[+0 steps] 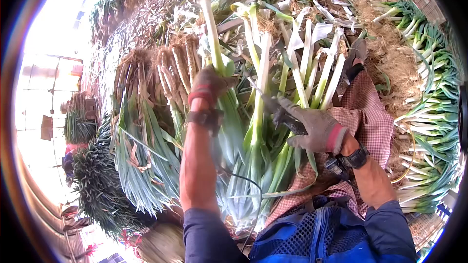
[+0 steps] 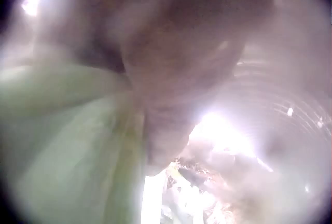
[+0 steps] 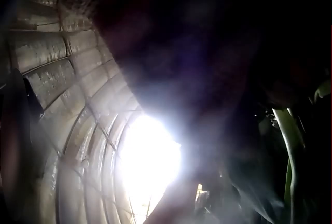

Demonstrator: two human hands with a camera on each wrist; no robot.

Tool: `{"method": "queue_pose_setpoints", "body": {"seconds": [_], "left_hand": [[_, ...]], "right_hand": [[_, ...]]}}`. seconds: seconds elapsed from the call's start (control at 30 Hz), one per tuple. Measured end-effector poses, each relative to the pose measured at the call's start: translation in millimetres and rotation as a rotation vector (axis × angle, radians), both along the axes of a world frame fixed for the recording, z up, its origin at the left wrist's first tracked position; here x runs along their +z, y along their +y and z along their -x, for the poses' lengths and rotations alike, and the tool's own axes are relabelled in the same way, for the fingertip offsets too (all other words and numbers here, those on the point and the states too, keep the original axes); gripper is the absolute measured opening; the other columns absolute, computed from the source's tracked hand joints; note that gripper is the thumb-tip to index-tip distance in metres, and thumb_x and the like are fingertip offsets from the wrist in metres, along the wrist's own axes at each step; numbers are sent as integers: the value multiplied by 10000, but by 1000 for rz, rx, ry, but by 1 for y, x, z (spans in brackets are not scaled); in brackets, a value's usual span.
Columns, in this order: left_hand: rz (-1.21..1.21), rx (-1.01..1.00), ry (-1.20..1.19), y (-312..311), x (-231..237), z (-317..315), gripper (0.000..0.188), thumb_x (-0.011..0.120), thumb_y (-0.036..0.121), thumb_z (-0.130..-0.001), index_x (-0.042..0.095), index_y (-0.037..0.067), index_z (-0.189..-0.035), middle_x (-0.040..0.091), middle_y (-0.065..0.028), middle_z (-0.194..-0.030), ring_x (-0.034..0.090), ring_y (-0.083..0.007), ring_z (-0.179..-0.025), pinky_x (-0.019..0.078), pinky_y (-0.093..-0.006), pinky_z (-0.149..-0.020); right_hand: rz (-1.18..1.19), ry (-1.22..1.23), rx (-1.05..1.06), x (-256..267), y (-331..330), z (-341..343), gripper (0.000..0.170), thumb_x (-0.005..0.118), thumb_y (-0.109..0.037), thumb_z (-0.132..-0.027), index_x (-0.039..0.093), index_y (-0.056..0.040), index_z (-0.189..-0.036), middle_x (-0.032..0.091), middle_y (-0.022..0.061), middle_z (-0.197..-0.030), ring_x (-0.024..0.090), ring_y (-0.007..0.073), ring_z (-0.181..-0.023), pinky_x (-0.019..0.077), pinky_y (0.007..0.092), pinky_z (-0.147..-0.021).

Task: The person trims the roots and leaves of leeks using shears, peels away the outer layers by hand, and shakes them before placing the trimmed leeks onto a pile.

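My gloved left hand (image 1: pixel 209 85) grips a leek (image 1: pixel 211 29) by its stalk, white root end pointing up and away. In the left wrist view, a broad green leek leaf (image 2: pixel 67 146) lies beside the blurred glove (image 2: pixel 181 73). My gloved right hand (image 1: pixel 314 126) holds a black air blow gun (image 1: pixel 285 118), its thin nozzle pointing toward the left hand. A thin dark hose (image 1: pixel 253 183) loops below, between the forearms. Several peeled leeks (image 1: pixel 263 73) lie in front of me, white ends away, around the gun. The right wrist view is mostly dark.
Unpeeled leeks with brown roots (image 1: pixel 178 63) lie left of the left hand. Stripped leaves and peelings (image 1: pixel 161 14) cover the ground ahead. A checkered cloth (image 1: pixel 363 102) lies over my right leg. Rows of cleaned leeks (image 1: pixel 429 97) line the far right; a dark green bundle (image 1: pixel 100 180) stands left.
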State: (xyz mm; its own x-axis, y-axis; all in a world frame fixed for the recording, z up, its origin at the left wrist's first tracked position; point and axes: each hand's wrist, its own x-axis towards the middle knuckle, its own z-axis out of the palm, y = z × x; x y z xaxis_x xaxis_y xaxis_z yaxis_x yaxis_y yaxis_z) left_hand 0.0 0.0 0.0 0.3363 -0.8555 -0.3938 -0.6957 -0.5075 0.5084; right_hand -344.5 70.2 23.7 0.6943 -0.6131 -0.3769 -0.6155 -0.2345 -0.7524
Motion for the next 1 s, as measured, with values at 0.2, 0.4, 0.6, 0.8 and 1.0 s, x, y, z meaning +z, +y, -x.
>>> {"method": "queue_pose_setpoints", "body": {"seconds": [0.2,0.4,0.6,0.8,1.0], "left_hand": [[-71,101,504,65,-62,27,424,904,134,-859,752,-32,-1218,806,-119,-1014,752,-201,-837,615,-324,-772],[-9,241,507,91,-64,33,356,876,93,-848,768,-43,-1158,783,-54,-966,690,-135,-799,560,-293,-760],[37,190,399,95,-83,27,274,867,110,-857,780,-36,-1072,770,-42,-910,663,-104,-769,544,-287,-720],[56,194,323,97,-97,22,285,896,151,-861,774,-37,-1038,770,-47,-895,662,-109,-768,546,-293,-717],[98,164,374,104,-86,27,298,888,160,-888,773,-18,-1097,784,-50,-958,665,-113,-789,552,-294,-733]], "right_hand": [[-78,70,56,0,6,4,1084,806,-291,-831,215,-139,-1727,673,294,-1359,696,434,-1197,531,446,-1067],[-84,138,188,-13,9,-8,1085,797,-334,-848,190,-157,-1730,732,282,-1202,728,445,-1097,547,488,-1009],[-228,159,226,8,-4,-30,1067,805,-364,-849,227,-161,-1722,763,218,-1115,747,394,-1023,555,470,-964],[-214,147,202,5,-10,-39,1086,816,-368,-862,194,-177,-1732,759,237,-1116,750,404,-1004,563,449,-951],[-244,202,138,-4,-13,-48,1122,833,-382,-865,166,-151,-1737,737,266,-1185,746,421,-1020,556,448,-980]]}}
